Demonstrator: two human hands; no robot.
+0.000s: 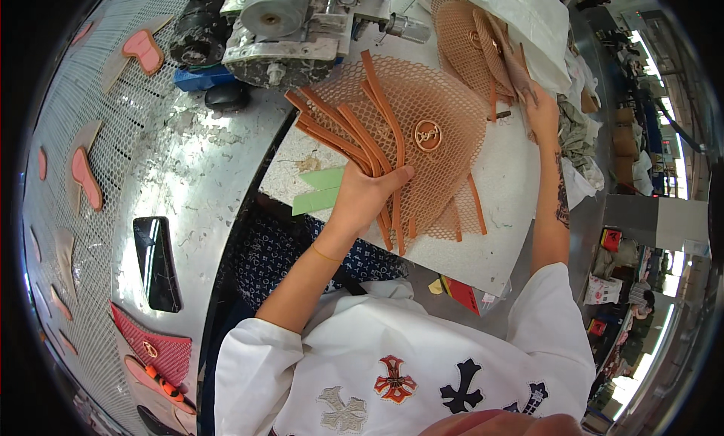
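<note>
Down at the bottom, closest to the camera, is the person's white shirt (pixel 407 353) with cross-shaped patches on it. Two bare arms go up from it to a white board (pixel 498 210) that lies on a shiny metal table (pixel 204 172). Left hand (pixel 364 195) is near the middle of the board, with its fingers curled shut around a bunch of brown straps (pixel 343 131). Those straps fan out up and to the left from the hand, and a few ends poke out below it. Under the straps lies a brown mesh piece (pixel 445 134), flat on the board, with a round gold ring (pixel 427 135) on it just right of the straps. Two green paper bits (pixel 320 189) sit at the board's left edge, beside the left wrist. Farther up and to the right, the right hand (pixel 540 110) rests on a stack of more mesh pieces (pixel 475 44); its fingers look stretched out and touch the stack, but whether they pinch anything cannot be told. Off to the left, a black phone (pixel 157 261) lies on the table. Past that runs a grey mesh belt (pixel 90 134) with pink shoe pieces (pixel 143 50) on it. At the far top stands a grey metal machine (pixel 279 29).
</note>
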